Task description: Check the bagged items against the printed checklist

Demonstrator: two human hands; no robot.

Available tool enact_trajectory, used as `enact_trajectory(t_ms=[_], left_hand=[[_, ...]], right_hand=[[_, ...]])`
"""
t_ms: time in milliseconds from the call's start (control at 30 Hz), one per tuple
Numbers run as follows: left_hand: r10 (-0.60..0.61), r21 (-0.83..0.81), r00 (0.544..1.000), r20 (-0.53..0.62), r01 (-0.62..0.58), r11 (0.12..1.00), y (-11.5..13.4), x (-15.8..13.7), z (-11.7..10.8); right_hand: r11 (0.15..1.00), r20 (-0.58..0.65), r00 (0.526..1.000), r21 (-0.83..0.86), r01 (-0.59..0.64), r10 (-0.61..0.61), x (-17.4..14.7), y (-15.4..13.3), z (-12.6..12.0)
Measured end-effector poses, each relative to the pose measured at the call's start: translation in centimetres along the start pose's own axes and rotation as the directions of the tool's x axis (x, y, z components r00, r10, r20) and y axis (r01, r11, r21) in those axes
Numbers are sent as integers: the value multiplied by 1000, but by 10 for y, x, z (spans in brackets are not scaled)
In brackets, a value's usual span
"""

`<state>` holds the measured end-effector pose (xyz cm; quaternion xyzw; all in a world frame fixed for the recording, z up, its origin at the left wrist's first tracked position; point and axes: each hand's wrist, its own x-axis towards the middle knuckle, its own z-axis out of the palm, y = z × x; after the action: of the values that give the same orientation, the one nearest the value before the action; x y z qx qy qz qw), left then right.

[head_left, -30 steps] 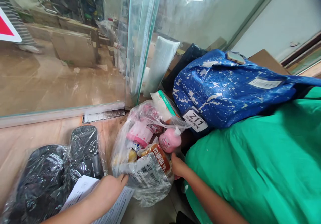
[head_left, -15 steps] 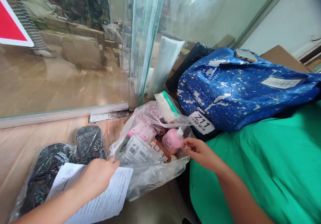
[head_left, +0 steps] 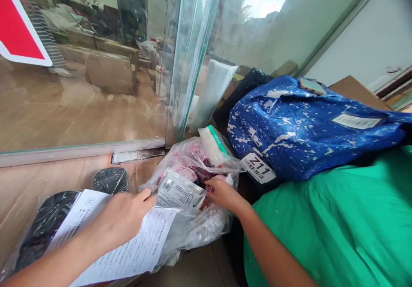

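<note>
Clear plastic bag of mixed goods, lying on the wood-toned floor just in front of a glass partition; contents visible through the film include pink-packaged items, a white packet with printed label and barcode, and a white box with a green edge standing out of the top. Left hand rests over a printed paper sheet with the thumb reaching to the near edge of the bag, fingers curled loosely down on the sheet; whether it pinches the paper or only presses it cannot be told. The sheet lies across a second clear-wrapped bundle of black items, just left of the bag. Right hand is at the bag's open mouth, fingers bent and closed narrowly on the film or on something just inside it; the exact thing gripped is hidden by the plastic. Immediately right of the bag: a blue parcel bag flecked with white, bearing a barcode label marked Z11 and a second white label higher up. Below and right of it, a large green parcel, beside the right forearm. Behind the glass: cardboard boxes and a red-and-white sign at upper left.
</note>
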<state>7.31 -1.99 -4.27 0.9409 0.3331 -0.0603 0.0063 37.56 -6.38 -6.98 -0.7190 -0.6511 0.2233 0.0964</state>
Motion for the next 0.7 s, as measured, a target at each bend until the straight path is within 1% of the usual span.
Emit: enact_trajectory(t_ms=[33,67,100,133,167,200,233,267,300,333,367,400,433,467,500,533,567,633,700], left_hand=[[-3,55,999,41,1,998,0,-1,1],[-9,112,995,95,-1,994,-1,-3,3],[-7,135,990,143,-13,991,-1,-5,5],[8,129,984,175,-31,991,-2,-7,7],[27,121,980,195,-52,991,-2,-9,10],[51,115,976,213,-77,990,-2,-12,12],[77,112,971,226,-105,988,-2,-14,15],[103,111,968,230,-131,985,-2,-15,17],[126,109,966,226,-154,982,-1,-17,18],[144,109,964,223,-172,979,-1,-18,19],[155,114,963,219,-183,977,-1,-19,19],[163,120,963,216,-192,974,-1,-20,19],[163,128,964,208,-192,973,-1,-20,18],[158,134,967,202,-187,973,-1,-21,18],[148,133,969,199,-176,975,-2,-22,17],[137,127,971,196,-164,978,-3,-23,16],[134,119,973,189,-158,980,-4,-24,17],[145,105,971,187,-167,980,-5,-26,19],[162,112,971,177,-184,977,-6,-28,23]], right_hand=[[1000,-2,1000,-5,4,-4,12,-1,0],[1000,-56,998,0,-6,6,22,-2,-3],[1000,-161,987,9,-14,15,30,-4,-10],[1000,-283,959,7,-16,17,36,-7,-19],[1000,-398,917,-4,-26,22,40,-11,-29],[999,-471,882,-21,-41,26,42,-18,-36],[998,-483,875,-44,-43,17,43,-28,-41],[998,-438,899,-66,-18,-12,43,-39,-40],[995,-340,938,-84,46,-72,44,-52,-33],[982,-202,963,-96,163,-180,45,-66,-20],[942,-59,943,-107,319,-327,46,-79,-3],[877,84,885,-121,465,-457,48,-91,17],[812,221,823,-163,560,-523,50,-100,37],[778,310,800,-225,587,-514,51,-107,55],[764,368,800,-280,581,-474,52,-110,70],[764,394,819,-337,550,-417,53,-109,79],[774,392,848,-383,503,-357,53,-105,83],[798,352,902,-452,398,-250,50,-92,78],[808,308,940,-509,296,-150,48,-77,64]])
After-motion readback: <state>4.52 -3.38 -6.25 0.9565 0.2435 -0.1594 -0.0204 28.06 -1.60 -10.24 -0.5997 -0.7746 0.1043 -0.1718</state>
